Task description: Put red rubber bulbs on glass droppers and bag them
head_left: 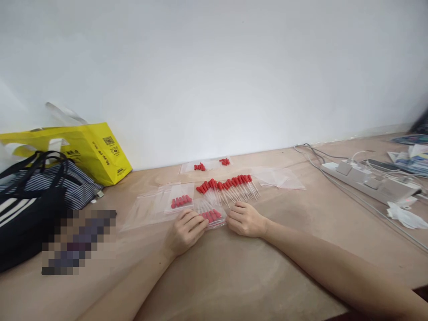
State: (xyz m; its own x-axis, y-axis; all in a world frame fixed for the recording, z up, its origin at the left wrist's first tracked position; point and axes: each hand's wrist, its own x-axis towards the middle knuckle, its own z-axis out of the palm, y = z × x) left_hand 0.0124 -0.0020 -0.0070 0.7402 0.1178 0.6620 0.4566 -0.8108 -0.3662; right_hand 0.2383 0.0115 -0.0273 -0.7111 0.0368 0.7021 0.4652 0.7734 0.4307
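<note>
Between my two hands lies a clear zip bag [216, 226] holding several red-bulbed droppers, its sealed edge towards me. My left hand [187, 230] is closed, its fingertips gripping the bag's near left edge. At the near right corner, my right hand [246, 219] is curled with its fingers on the bag; its thumb is hidden. Just beyond is a row of loose droppers [234, 187] with red bulbs and thin clear stems. Left of them, another filled zip bag [179, 207] of red-bulbed droppers rests on flat clear bags [143, 209].
Near the wall lies a long clear bag [210, 164] with red pieces. Flat bags [281, 178] lie to the right. A power strip [371, 183] with cables and a crumpled tissue [406, 216] sit farther right. A yellow bag [100, 151] and black bag [33, 223] stand left on the table [301, 223].
</note>
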